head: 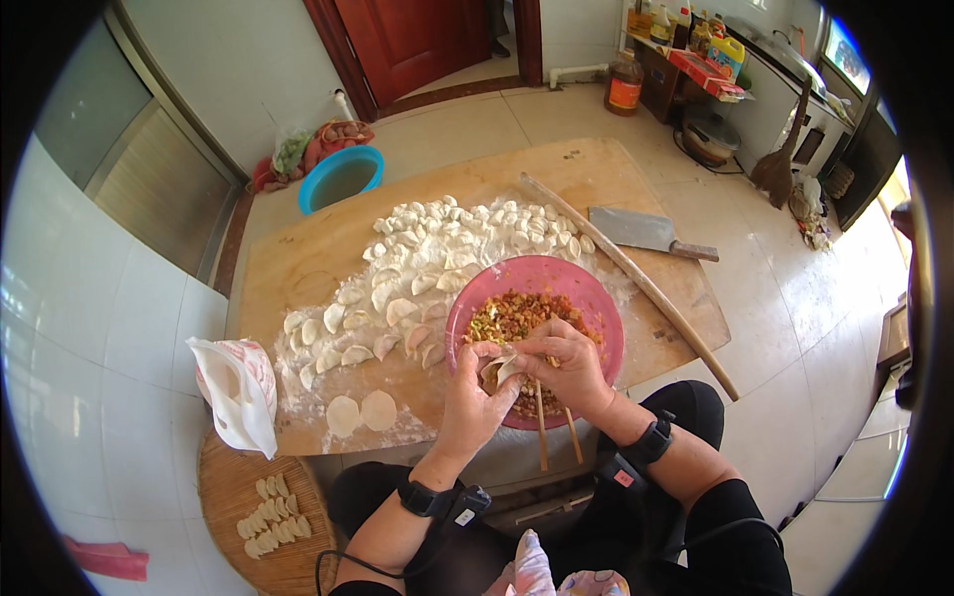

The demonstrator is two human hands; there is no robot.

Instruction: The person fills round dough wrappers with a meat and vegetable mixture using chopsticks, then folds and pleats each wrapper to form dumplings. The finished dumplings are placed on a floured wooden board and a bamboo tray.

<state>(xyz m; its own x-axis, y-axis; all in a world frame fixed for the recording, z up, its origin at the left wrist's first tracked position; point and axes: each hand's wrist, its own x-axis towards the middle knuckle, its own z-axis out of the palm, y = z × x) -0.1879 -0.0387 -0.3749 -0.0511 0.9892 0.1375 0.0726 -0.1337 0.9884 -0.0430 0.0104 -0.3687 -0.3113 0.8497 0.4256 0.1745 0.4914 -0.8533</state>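
Observation:
Above a pink bowl (pixel 607 357) of chopped filling, my left hand (pixel 477 402) and my right hand (pixel 570 365) together hold a folded dumpling wrapper (pixel 501 370), its edges pinched between the fingers. A pair of wooden chopsticks (pixel 542 439) leans in the bowl below my hands. Left of the bowl, several filled dumplings (pixel 401 311) lie on the floured wooden board (pixel 298 246). Two flat round wrappers (pixel 378 410) sit near its front edge. Many small dough pieces (pixel 462 217) are spread behind the dumplings.
A long rolling pin (pixel 641 279) crosses the board's right side, its end past the edge, beside a cleaver (pixel 633 228). An open white bag (pixel 238 387) stands at the left corner. Lower left, a round woven tray (pixel 216 477) bears dumplings. A blue basin (pixel 303 195) stands behind the board.

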